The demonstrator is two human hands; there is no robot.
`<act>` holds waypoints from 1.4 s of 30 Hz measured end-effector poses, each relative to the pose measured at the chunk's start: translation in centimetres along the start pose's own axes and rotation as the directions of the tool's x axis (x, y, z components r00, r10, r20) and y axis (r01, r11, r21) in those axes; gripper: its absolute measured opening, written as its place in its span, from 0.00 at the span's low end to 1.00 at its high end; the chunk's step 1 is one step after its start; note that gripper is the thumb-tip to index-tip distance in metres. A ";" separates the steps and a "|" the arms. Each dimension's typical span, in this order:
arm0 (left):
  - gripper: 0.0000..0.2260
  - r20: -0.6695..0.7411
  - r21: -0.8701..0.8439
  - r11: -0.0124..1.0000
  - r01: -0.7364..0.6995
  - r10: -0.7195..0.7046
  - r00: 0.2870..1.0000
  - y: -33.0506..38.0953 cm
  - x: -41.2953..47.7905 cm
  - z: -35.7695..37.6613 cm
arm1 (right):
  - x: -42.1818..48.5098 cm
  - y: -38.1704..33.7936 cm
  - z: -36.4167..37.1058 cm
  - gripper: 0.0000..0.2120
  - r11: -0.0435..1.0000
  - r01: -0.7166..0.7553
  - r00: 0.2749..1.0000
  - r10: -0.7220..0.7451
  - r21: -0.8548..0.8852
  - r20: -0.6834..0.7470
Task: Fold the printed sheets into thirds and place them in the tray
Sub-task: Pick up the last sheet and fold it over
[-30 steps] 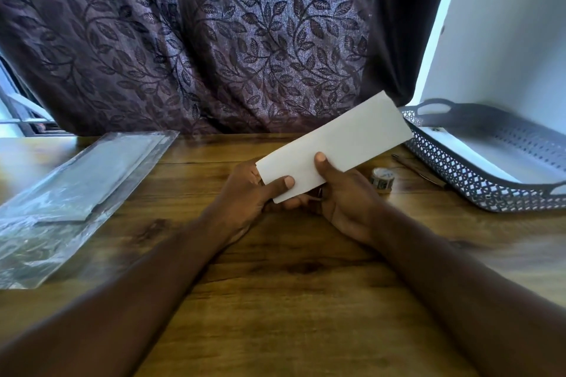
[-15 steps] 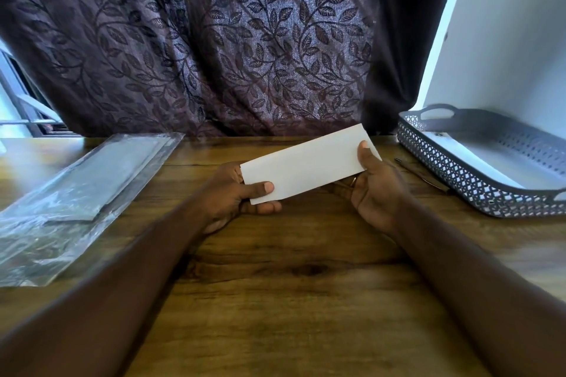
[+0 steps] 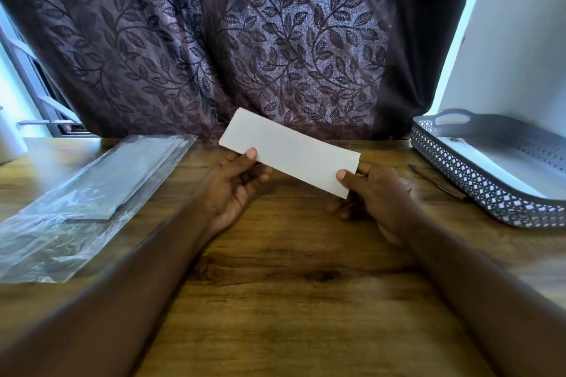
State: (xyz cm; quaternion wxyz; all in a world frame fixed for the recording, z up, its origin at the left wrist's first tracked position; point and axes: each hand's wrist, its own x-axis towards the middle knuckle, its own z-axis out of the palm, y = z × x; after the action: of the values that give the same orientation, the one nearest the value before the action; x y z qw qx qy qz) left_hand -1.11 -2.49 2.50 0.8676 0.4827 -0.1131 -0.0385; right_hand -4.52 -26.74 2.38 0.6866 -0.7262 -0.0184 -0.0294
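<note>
both hands pinch the folded sheet (image 3: 289,152) above the table (image 3: 275,300), left hand (image 3: 234,190) at its far end, right hand (image 3: 375,193) at its near end, left of the tray (image 3: 477,190).

Counted: one folded sheet (image 3: 289,151), centre; two hands, the left hand (image 3: 234,190) and right hand (image 3: 376,193), centre; one tray (image 3: 477,193), right edge; one pen (image 3: 435,182), right; one plastic bag (image 3: 85,202), left; one curtain (image 3: 245,40), top; one table (image 3: 306,300), bottom.
</note>
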 end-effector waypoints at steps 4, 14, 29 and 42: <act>0.20 0.173 0.155 0.985 0.077 -0.103 0.980 -2.5 -1.7 3.1 | -0.5 -0.1 1.5 0.13 0.996 0.091 0.995 -0.091 -0.012 0.037; 0.11 -0.011 0.059 0.997 0.051 -0.051 0.999 -2.9 -1.3 4.3 | -1.0 -0.5 2.6 0.08 0.987 0.159 0.980 -0.156 -0.012 0.121; 0.11 -0.274 0.043 0.989 -0.144 0.150 0.950 -0.6 0.5 1.7 | -0.5 -0.5 0.8 0.12 0.989 0.133 0.981 -0.122 -0.062 0.154; 0.08 -0.336 0.153 0.983 -0.105 0.151 0.930 0.9 1.2 -0.8 | -0.1 -0.2 -0.6 0.10 0.994 0.070 0.991 -0.060 -0.081 0.118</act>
State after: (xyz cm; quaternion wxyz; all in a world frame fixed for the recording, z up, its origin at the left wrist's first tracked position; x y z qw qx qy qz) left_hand 0.21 -1.58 3.04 0.8405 0.5302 0.0075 0.1112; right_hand -4.61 -27.34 2.66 0.6515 -0.7543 -0.0807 -0.0106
